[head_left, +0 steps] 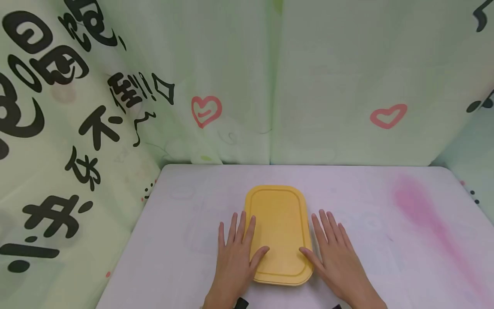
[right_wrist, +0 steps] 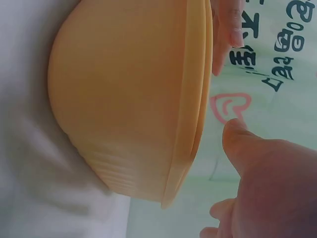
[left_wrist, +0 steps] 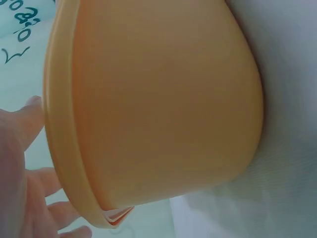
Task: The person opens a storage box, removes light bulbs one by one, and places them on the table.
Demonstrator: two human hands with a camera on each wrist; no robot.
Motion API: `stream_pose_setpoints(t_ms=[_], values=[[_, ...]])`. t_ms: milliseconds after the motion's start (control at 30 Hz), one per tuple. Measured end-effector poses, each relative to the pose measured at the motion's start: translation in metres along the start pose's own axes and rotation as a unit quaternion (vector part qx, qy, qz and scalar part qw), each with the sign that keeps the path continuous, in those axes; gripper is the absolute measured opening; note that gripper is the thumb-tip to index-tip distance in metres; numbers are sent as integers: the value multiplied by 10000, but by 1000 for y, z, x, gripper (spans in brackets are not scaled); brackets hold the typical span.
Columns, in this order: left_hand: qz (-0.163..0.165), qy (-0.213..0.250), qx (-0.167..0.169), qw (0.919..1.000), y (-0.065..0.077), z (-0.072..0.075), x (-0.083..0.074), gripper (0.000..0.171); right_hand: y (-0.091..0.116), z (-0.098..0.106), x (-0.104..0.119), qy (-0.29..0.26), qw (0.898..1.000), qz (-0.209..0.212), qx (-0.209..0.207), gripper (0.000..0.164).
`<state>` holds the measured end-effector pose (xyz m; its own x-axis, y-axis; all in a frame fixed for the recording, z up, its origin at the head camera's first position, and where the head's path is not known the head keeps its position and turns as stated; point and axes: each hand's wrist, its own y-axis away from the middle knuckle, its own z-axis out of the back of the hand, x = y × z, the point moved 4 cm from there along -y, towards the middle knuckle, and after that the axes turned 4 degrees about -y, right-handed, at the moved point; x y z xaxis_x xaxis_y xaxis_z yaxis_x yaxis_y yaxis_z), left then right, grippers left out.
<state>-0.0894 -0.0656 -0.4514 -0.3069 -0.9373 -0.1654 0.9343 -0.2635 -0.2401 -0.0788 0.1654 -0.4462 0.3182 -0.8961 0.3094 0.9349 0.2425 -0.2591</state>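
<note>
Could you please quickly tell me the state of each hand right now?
Left hand: open, at the left side of the yellow container.
Right hand: open, at the container's right side.

Yellow rounded-rectangular lidded container: inside hidden under its lid; cropped at the top of both wrist views.
Bare left hand: cropped by the left wrist view's left edge.
Bare right hand: cropped by the right wrist view's right edge.
White pink-stained tabletop: near side cut off by the head view's bottom edge.
Bold black lettering: head view's left edge cuts it.
</note>
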Motion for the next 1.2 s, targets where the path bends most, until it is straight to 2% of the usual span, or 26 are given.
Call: stream_pose_setpoints(t_ms=[133, 300, 600, 733, 900, 1033, 1200], values=[[0, 373, -12, 9993, -2, 2, 1, 68, -4, 1, 2, -101, 9999, 15, -32, 81], [-23, 861, -295, 9958, -7, 6, 3, 62, -9, 4, 1, -460, 9989, -74, 42, 77], [422, 1679, -645, 9828, -13, 11, 9, 48, -16, 6, -1, -1012, 9938, -449, 125, 74], [600, 1850, -648, 9788, -15, 13, 12, 45, -18, 5, -3, -1083, 9931, -455, 68, 73], [671, 2035, -768, 9738, -19, 10, 15, 40, -20, 2, -6, -1141, 9922, -503, 13, 69], [698, 2066, -904, 9717, -20, 6, 18, 38, -22, 0, -8, -1144, 9920, -532, 17, 64], [753, 2109, -866, 9708, -23, 2, 21, 40, -25, -4, -11, -1140, 9918, -585, 49, 61]])
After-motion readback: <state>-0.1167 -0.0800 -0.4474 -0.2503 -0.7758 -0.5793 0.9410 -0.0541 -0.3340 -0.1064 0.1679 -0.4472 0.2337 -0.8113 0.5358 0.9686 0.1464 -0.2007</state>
